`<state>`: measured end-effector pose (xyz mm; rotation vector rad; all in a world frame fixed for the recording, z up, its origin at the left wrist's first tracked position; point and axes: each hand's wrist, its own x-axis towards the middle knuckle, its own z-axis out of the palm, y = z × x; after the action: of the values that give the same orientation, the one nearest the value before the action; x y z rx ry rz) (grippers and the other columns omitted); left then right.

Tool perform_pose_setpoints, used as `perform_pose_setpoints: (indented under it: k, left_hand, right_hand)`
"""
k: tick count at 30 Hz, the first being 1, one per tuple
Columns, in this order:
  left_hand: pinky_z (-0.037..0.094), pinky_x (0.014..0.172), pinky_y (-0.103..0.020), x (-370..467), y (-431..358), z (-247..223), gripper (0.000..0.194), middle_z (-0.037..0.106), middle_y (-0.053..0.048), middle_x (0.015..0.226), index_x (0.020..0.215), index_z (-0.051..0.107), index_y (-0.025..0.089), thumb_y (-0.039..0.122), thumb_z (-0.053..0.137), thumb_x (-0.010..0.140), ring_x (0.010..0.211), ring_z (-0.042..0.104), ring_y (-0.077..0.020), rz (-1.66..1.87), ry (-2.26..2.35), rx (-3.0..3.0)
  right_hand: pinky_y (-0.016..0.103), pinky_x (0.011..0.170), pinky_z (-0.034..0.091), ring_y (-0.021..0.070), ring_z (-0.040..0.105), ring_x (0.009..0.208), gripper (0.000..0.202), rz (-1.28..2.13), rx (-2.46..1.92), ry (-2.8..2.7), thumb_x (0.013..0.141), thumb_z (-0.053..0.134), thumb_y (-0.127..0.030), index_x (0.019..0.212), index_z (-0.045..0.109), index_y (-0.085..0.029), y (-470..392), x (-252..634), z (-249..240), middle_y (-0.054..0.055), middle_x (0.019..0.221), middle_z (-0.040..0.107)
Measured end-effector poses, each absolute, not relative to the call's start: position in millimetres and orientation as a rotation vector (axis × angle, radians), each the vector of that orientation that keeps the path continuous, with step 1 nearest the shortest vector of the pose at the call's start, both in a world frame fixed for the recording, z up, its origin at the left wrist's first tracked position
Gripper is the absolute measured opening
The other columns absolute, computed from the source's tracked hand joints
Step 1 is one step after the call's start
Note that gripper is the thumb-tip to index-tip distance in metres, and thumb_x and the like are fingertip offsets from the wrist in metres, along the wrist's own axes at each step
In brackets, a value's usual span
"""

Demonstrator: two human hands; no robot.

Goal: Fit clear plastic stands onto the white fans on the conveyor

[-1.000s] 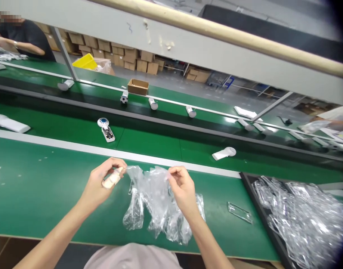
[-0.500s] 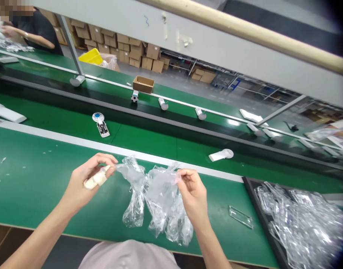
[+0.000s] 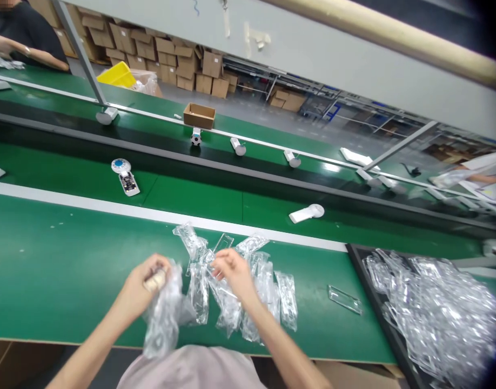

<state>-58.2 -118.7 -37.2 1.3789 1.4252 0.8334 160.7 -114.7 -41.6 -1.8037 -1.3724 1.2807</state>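
My left hand [image 3: 146, 283] is closed on a crumpled clear plastic bag [image 3: 165, 321], which hangs near the table's front edge and is smeared by motion. Pale coverings wrap some of that hand's fingers. Over a spread of clear bagged plastic pieces [image 3: 266, 286] is my right hand [image 3: 234, 273], its fingers loosely curled and apart, with nothing plainly held. Just behind it lies a clear rectangular plastic frame [image 3: 224, 243]. Another such frame [image 3: 345, 300] rests by itself farther right.
A black tray [image 3: 375, 302] heaped with clear plastic frames stands at right. Beyond the white strip [image 3: 110, 208] lie a white device with exposed circuitry [image 3: 128, 183] and a white round-headed device [image 3: 307, 213]. A metal post [image 3: 80, 51] rises at left. Another person [image 3: 25, 40] works at far left.
My left hand has drawn a bag down toward me, away from the others. My right hand has moved left and let go of the bag it held. The bagged pieces now lie spread out.
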Motion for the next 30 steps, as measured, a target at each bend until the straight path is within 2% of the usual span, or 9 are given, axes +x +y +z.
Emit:
perform_pose_setpoints:
  k: [2, 3, 5, 6, 9, 13, 18, 24, 30]
  left_hand:
    - [0.044, 0.058, -0.021, -69.8, -87.8, -55.7, 0.021, 0.064, -0.002, 0.075, 0.085, 0.060, 0.019, 0.031, 0.059, 0.069, 0.069, 0.060, -0.0166, 0.851, 1.565, 1.328]
    - [0.045, 0.058, -0.021, -73.4, -70.4, -64.3, 0.033, 0.065, -0.003, 0.078, 0.100, 0.059, 0.018, 0.032, 0.057, 0.070, 0.071, 0.061, -0.0173, 0.787, 1.636, 1.350]
    - [0.047, 0.063, -0.023, -74.9, -36.9, -79.1, 0.053, 0.067, -0.006, 0.086, 0.125, 0.048, 0.015, 0.030, 0.052, 0.075, 0.077, 0.064, -0.0184, 0.595, 1.744, 1.447]
    - [0.048, 0.066, -0.024, -73.0, -22.8, -85.4, 0.056, 0.068, -0.008, 0.090, 0.130, 0.045, 0.013, 0.028, 0.051, 0.076, 0.080, 0.064, -0.0191, 0.503, 1.774, 1.498]
    - [0.046, 0.078, -0.027, -59.9, 2.2, -100.5, 0.046, 0.069, -0.012, 0.097, 0.120, 0.056, 0.011, 0.020, 0.053, 0.075, 0.092, 0.064, -0.0230, 0.351, 1.803, 1.604]
    - [0.045, 0.079, -0.034, -41.6, -0.2, -112.1, 0.035, 0.069, -0.016, 0.099, 0.112, 0.059, 0.015, 0.019, 0.046, 0.080, 0.097, 0.063, -0.0295, 0.210, 1.860, 1.743]
    - [0.043, 0.073, -0.034, -35.1, -7.0, -115.2, 0.029, 0.067, -0.015, 0.105, 0.105, 0.058, 0.020, 0.024, 0.038, 0.085, 0.093, 0.063, -0.0307, 0.099, 1.875, 1.914]
    - [0.043, 0.069, -0.028, -36.9, -0.5, -105.8, 0.021, 0.070, -0.010, 0.089, 0.090, 0.059, 0.020, 0.021, 0.040, 0.081, 0.084, 0.065, -0.0247, 0.100, 1.835, 1.926]
    - [0.042, 0.070, -0.023, -33.7, -36.8, -28.8, 0.019, 0.066, -0.001, 0.095, 0.093, 0.052, 0.022, 0.024, 0.039, 0.080, 0.083, 0.062, -0.0167, 0.390, 1.536, 2.151]
  right_hand:
    - [0.028, 0.067, 0.050, 0.0155, 0.065, 0.073, 0.018, 1.089, -2.057, -1.384, 0.087, 0.042, -0.026, 0.096, 0.056, -0.019, -85.9, 194.1, -52.8, 0.003, 0.085, 0.065]
    - [0.032, 0.074, 0.049, 0.0178, 0.065, 0.081, 0.019, 1.000, -2.158, -1.376, 0.087, 0.043, -0.024, 0.099, 0.056, -0.018, -72.9, 210.3, -58.0, 0.005, 0.093, 0.065]
    - [0.043, 0.087, 0.042, 0.0265, 0.058, 0.104, 0.028, 0.818, -2.342, -1.334, 0.086, 0.046, -0.022, 0.113, 0.052, -0.016, -54.3, 238.7, -67.4, 0.015, 0.115, 0.057]
    - [0.048, 0.091, 0.038, 0.0313, 0.051, 0.113, 0.035, 0.732, -2.429, -1.309, 0.085, 0.048, -0.022, 0.119, 0.049, -0.014, -49.6, 250.7, -71.9, 0.020, 0.123, 0.051]
    - [0.050, 0.091, 0.035, 0.0377, 0.043, 0.120, 0.042, 0.589, -2.601, -1.262, 0.082, 0.053, -0.019, 0.122, 0.047, -0.009, -51.6, 279.3, -86.6, 0.026, 0.127, 0.045]
    - [0.033, 0.081, 0.041, 0.0253, 0.058, 0.101, 0.024, 0.582, -2.615, -1.313, 0.083, 0.046, -0.010, 0.102, 0.059, -0.015, -67.9, 303.5, -109.2, 0.015, 0.106, 0.060]
    - [0.028, 0.072, 0.041, 0.0201, 0.061, 0.084, 0.016, 0.589, -2.466, -1.365, 0.083, 0.046, -0.012, 0.083, 0.061, -0.018, -71.2, 314.0, -118.7, 0.007, 0.087, 0.064]
    - [0.025, 0.073, 0.042, 0.0154, 0.059, 0.075, 0.012, 0.582, -2.121, -1.534, 0.085, 0.045, -0.017, 0.082, 0.056, -0.019, -86.5, 295.5, -63.5, 0.002, 0.081, 0.062]
    - [0.025, 0.070, 0.041, 0.0141, 0.056, 0.073, 0.020, 0.444, -1.565, -1.810, 0.092, 0.038, -0.020, 0.083, 0.056, -0.020, -119.2, 250.2, -4.0, 0.002, 0.080, 0.059]
